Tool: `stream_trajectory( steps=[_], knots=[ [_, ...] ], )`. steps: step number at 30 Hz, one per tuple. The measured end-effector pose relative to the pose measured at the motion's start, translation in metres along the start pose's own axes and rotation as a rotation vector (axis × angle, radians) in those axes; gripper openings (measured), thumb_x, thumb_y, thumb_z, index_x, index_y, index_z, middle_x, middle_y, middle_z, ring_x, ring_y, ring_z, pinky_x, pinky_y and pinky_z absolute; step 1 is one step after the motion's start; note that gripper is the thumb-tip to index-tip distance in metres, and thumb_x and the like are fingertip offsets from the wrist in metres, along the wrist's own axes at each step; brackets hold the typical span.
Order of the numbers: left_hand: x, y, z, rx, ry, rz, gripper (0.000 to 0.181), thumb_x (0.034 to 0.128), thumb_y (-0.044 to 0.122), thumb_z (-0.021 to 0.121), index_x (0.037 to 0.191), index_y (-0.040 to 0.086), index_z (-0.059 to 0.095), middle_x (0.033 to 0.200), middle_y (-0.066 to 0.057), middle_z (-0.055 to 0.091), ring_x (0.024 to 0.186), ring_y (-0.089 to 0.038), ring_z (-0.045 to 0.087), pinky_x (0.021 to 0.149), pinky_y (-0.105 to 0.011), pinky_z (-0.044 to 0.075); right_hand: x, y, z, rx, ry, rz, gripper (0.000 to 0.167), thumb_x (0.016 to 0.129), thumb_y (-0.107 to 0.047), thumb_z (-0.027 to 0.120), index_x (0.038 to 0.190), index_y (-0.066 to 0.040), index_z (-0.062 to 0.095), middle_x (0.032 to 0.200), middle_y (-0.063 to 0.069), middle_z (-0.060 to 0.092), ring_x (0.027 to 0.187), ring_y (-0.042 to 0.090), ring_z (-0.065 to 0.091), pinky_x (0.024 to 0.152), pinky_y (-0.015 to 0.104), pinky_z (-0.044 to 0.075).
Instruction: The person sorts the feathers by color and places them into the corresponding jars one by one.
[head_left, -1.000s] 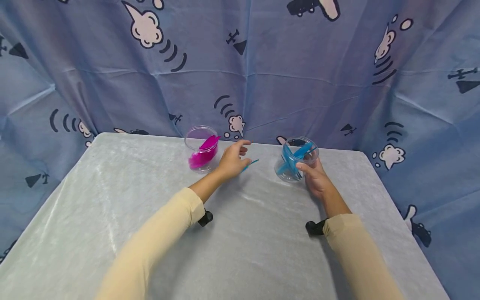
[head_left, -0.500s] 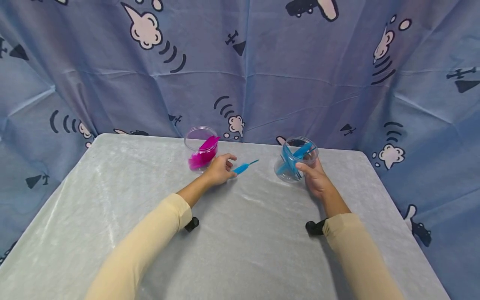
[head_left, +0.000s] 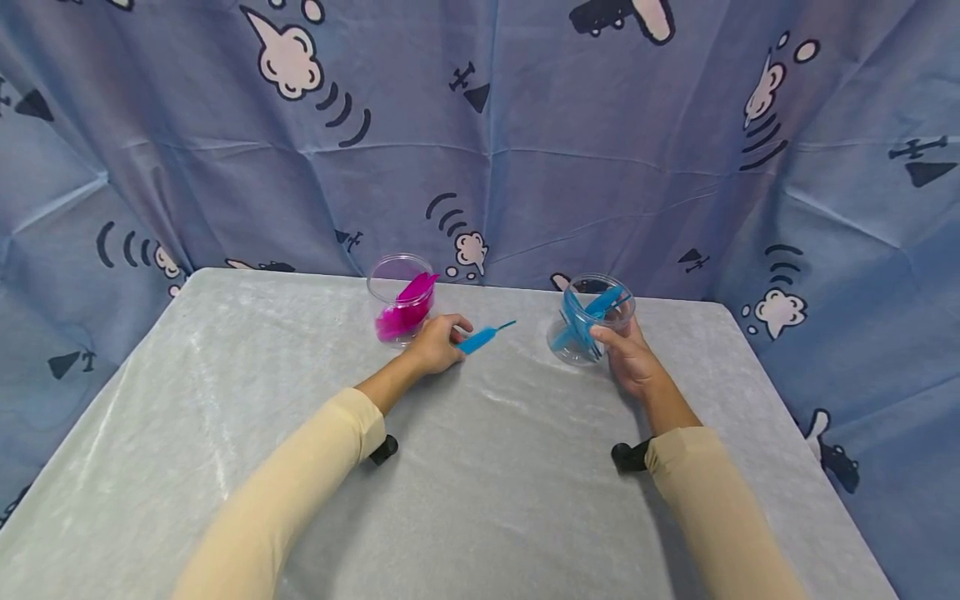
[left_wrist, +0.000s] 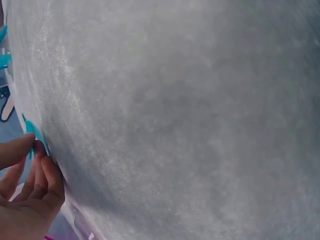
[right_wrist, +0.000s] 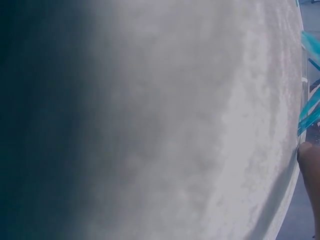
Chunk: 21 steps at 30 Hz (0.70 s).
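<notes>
My left hand (head_left: 435, 344) pinches a blue feather (head_left: 478, 340) by its left end, low over the table; the thin quill points to the right. In the left wrist view the thumb and a fingertip meet on this feather (left_wrist: 33, 128). My right hand (head_left: 632, 358) grips the right side of a clear round jar (head_left: 564, 353), thumb on the near side and other fingers hidden behind. Several blue feathers (head_left: 581, 317) lean inside this jar. Just behind my left hand stands a second clear jar (head_left: 384, 292) with magenta feathers (head_left: 408, 308) in it.
A pale cloth covers the table (head_left: 480, 492). Its back edge runs close behind both jars, against a blue patterned curtain (head_left: 420, 108). Black camera mounts (head_left: 384, 450) stick out under both wrists.
My left hand has moved left and slightly nearer, so more of the blue feather shows, while its quill tip stays nearly in place. The right hand and its jar have hardly moved.
</notes>
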<state>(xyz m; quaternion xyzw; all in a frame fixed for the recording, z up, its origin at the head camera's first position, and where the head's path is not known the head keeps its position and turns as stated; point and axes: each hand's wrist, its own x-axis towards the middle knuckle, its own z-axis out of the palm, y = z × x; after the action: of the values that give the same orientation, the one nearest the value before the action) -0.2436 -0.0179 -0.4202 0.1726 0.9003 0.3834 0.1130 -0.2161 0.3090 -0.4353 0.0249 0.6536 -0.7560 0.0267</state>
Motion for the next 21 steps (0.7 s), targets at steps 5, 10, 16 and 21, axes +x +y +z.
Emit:
stream_trajectory(
  steps=[5,10,16,21],
  knots=[
    [0.002,0.003,0.001,-0.056,0.037,0.007,0.039,0.0816,-0.005,0.071,0.12,0.003,0.067,0.101,-0.013,0.071,0.095,-0.024,0.065,0.087,-0.035,0.051,0.001,0.001,0.0,-0.009,0.0,0.002,0.094,0.091,-0.005,0.058,0.16,-0.025,-0.002,0.167,0.007,-0.002,0.153,0.02,-0.007,0.119,0.043,-0.014],
    [0.006,0.011,0.0,-0.226,0.097,0.032,0.035,0.0828,-0.009,0.068,0.117,-0.002,0.068,0.097,-0.015,0.07,0.083,-0.022,0.065,0.073,-0.026,0.052,0.0,0.0,0.0,-0.007,-0.008,0.003,0.094,0.091,-0.004,0.057,0.16,-0.027,-0.002,0.167,0.007,-0.005,0.152,0.02,-0.009,0.119,0.044,-0.015],
    [0.01,0.028,-0.007,-0.388,0.202,0.039,0.024,0.0856,-0.007,0.071,0.11,-0.004,0.07,0.098,-0.016,0.07,0.085,-0.022,0.065,0.075,-0.024,0.054,-0.001,-0.002,-0.001,0.001,-0.013,0.006,0.093,0.091,-0.005,0.057,0.16,-0.027,-0.001,0.167,0.006,-0.005,0.152,0.02,-0.009,0.119,0.043,-0.015],
    [0.013,0.037,-0.015,-0.477,0.276,0.063,0.022,0.0865,-0.006,0.072,0.108,-0.005,0.069,0.102,-0.019,0.071,0.089,-0.025,0.066,0.078,-0.026,0.055,-0.001,-0.003,0.0,0.003,-0.009,0.02,0.093,0.091,-0.005,0.058,0.16,-0.027,-0.001,0.167,0.006,-0.005,0.152,0.019,-0.008,0.119,0.043,-0.015]
  ],
)
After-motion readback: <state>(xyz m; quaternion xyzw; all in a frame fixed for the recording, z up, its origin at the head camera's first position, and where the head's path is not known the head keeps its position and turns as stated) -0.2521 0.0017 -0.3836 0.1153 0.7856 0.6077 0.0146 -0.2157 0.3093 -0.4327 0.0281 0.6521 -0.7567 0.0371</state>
